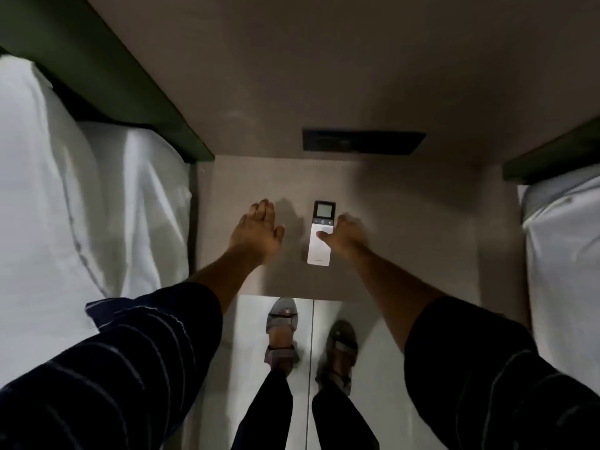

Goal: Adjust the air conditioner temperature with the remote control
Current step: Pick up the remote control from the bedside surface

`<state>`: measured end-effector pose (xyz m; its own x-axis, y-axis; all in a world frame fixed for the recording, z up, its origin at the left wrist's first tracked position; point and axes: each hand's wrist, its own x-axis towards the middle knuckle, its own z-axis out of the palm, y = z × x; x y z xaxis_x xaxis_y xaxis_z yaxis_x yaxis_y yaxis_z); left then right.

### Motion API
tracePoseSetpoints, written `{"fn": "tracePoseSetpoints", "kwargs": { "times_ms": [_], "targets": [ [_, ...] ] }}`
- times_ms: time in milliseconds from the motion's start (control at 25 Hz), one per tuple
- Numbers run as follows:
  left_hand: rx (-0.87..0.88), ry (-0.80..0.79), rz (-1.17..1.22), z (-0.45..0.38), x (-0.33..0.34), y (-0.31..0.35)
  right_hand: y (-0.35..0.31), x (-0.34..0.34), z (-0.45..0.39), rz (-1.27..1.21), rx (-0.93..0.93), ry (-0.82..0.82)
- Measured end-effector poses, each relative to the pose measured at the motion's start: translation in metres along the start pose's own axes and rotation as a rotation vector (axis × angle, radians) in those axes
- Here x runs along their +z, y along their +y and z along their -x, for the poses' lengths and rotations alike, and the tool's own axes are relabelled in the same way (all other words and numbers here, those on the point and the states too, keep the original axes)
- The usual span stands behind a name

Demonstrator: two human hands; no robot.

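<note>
A white remote control (319, 246) with a dark top and a small grey screen lies flat on a beige bedside table (406, 222). My right hand (345, 237) rests against the remote's right edge, with the thumb laid across its white body; the fingers on the far side are blurred. My left hand (259, 230) hovers flat and palm-down over the table, a little left of the remote, fingers together, holding nothing. The air conditioner is out of sight.
A bed with white sheets (81, 206) and a dark green headboard (107, 76) flanks the table on the left. A second bed (565, 254) stands on the right. A dark switch panel (363, 141) sits on the wall behind. My sandalled feet (282, 332) stand on the pale floor.
</note>
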<state>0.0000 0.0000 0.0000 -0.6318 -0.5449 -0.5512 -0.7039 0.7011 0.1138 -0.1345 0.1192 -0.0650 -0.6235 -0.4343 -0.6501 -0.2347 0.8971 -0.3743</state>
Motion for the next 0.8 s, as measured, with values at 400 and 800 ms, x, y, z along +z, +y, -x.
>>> {"fn": "tracePoseSetpoints", "kwargs": {
  "times_ms": [400, 800],
  "targets": [
    [-0.038, -0.024, -0.041, -0.042, 0.024, -0.014, -0.001, 0.071, -0.038, -0.082, 0.121, 0.15],
    [-0.281, 0.143, 0.129, 0.147, -0.142, -0.027, -0.115, -0.088, 0.144, 0.12, -0.446, -0.163]
  ]
}}
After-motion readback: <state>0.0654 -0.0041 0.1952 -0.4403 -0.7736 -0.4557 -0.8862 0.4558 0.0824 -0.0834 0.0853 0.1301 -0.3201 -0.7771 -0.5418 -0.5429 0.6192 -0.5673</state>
